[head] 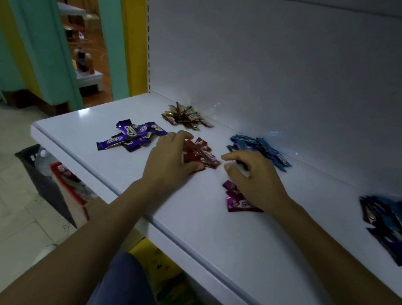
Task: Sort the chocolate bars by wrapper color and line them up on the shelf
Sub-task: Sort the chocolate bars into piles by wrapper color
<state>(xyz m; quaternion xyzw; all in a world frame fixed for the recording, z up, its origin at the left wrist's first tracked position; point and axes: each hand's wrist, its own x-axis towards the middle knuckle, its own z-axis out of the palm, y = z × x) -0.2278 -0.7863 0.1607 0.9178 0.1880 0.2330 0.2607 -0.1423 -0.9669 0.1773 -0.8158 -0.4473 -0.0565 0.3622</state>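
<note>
On the white shelf lie small heaps of chocolate bars sorted by wrapper: purple, gold-brown, red, light blue and magenta. My left hand lies on the left side of the red heap, its fingers curled over the bars. My right hand hovers just right of the red heap with its fingers bent, and it partly covers the magenta bars. Whether it holds a bar is hidden.
A mixed pile of dark blue and purple bars lies at the right edge of the shelf. The white back panel rises behind the heaps. Below the shelf are a dark bin, a red box and green packets.
</note>
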